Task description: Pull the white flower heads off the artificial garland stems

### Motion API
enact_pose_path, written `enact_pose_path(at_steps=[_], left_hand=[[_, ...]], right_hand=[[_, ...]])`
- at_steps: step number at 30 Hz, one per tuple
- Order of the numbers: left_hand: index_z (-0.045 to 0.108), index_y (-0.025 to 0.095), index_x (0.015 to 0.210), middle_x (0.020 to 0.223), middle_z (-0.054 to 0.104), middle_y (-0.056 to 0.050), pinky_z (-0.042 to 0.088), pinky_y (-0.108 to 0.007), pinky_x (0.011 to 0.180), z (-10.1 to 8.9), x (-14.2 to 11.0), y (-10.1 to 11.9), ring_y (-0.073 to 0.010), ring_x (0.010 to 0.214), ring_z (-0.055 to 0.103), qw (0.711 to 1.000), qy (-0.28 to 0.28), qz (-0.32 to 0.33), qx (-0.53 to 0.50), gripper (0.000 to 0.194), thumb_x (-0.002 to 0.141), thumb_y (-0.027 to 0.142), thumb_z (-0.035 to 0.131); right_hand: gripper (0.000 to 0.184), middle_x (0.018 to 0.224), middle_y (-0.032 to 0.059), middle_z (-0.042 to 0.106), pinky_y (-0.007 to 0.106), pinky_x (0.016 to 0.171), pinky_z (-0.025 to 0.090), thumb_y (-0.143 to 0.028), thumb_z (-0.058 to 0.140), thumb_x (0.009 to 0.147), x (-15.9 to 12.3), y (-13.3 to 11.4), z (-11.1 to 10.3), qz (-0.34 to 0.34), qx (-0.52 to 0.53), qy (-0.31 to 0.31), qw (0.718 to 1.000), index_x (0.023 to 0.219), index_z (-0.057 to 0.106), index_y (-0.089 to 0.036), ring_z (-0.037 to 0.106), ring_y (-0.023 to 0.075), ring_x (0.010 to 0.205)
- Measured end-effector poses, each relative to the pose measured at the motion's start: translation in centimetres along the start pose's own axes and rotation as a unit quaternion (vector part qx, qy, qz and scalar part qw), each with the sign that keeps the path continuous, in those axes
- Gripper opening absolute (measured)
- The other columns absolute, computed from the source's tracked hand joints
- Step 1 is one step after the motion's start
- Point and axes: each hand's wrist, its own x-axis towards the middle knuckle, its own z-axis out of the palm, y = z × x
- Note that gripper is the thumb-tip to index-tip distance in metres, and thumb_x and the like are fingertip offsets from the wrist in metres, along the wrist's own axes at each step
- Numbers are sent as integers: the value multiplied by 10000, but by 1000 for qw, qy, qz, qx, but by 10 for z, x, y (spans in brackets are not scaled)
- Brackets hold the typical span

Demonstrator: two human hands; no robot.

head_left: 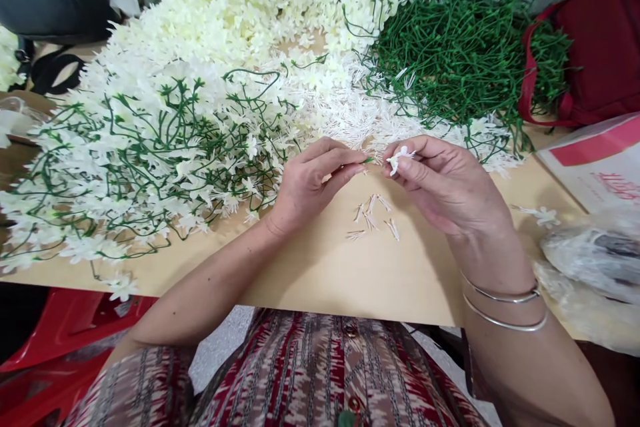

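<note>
Over the table's middle, my left hand [320,177] pinches a thin green plastic stem [369,160], its tip poking out past the fingertips. Facing it a short way off, my right hand [440,180] holds a small white artificial flower [401,159] between thumb and fingers. The stem tip and the flower are apart. Below the hands, several short white stamen pieces [370,213] lie loose on the tabletop. Just beyond both hands spreads a heap of white stamens [350,113].
White blossoms with green stems [165,140] pile up at left, and loose white petals [240,7] behind. Bare green stems [450,47] are heaped at back right. A red bag [600,47], a white-and-red box [600,160] and a plastic-wrapped bundle [595,253] stand at right.
</note>
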Motion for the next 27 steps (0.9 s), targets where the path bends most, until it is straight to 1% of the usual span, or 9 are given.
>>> enact_pose_path(at_steps=[3,6,12,17,20,23,27], left_hand=[[778,251,1077,982,734,-51,563,-280,806,-1,0,0,-145,893,696,1000,-5,2,-3,186,1022,348,629],[779,256,1102,991,722,-49,557,-278,811,-2,-1,0,-139,897,686,1000,-22,4,2,216,1036,365,604],[774,276,1126,1002,706,-49,556,-288,820,-2,-2,0,-139,910,677,999,-39,6,-20,225,1042,375,590],[774,277,1115,1010,704,-58,558,-299,813,-4,-2,2,-151,912,678,998,-60,-10,-20,220,1036,381,598],[762,283,1127,1011,706,-47,557,-292,803,-4,-2,2,-145,902,682,998,-57,-6,-30,192,1034,347,607],[758,272,1127,997,710,-43,557,-275,774,-2,-1,-1,-137,881,687,998,-40,20,-41,188,1036,333,605],[756,252,1116,985,718,-44,555,-261,740,1,-1,-5,-130,858,691,997,-21,60,-42,178,1033,316,613]], right_hand=[[225,761,-22,711,327,715,543,-396,922,707,1,3,-3,23,3,2,1000,831,773,-282,619,143,694],[230,740,-26,711,321,696,528,-394,935,689,1,4,-2,32,9,2,999,818,780,-282,610,136,669],[222,759,-23,695,331,740,540,-402,920,714,1,6,-1,42,-10,-32,999,788,759,-269,618,141,697],[240,748,-25,688,331,733,542,-417,928,700,1,8,0,48,-6,-28,998,790,761,-269,613,142,690],[258,710,-31,669,330,716,540,-427,938,684,1,5,1,56,-7,-18,998,763,752,-266,596,138,661],[287,723,-22,682,330,729,539,-447,954,653,0,1,2,68,-10,-2,998,766,755,-272,596,144,681],[299,743,-9,679,355,760,539,-473,936,672,-1,-2,4,74,-34,-16,997,772,734,-277,603,166,713]])
